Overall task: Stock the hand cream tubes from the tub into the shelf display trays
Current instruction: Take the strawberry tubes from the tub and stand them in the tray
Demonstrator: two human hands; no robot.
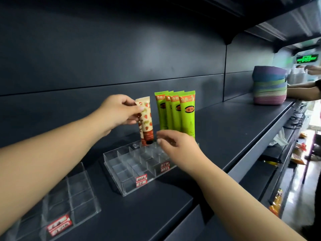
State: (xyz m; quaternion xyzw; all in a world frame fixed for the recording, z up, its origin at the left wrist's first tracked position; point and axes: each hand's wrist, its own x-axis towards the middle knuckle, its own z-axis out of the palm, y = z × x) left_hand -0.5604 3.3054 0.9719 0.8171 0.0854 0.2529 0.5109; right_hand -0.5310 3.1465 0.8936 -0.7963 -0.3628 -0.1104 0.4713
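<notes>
Shelf [225, 122]: bears 2 divided trays.
Right tray [121, 173]: 4 green tubes [178, 112] upright in its back right cells.
Strawberry tube [145, 120]: left of them, over a back cell.
Left tray [57, 202]: nearer, at the shelf's front edge.
Bowl stack [269, 86]: far right.

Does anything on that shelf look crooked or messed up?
Only slightly: the strawberry-print tube in the left hand leans in the clear tray, not yet settled, while the green tubes stand upright. Nothing looks spilled or damaged.
</notes>
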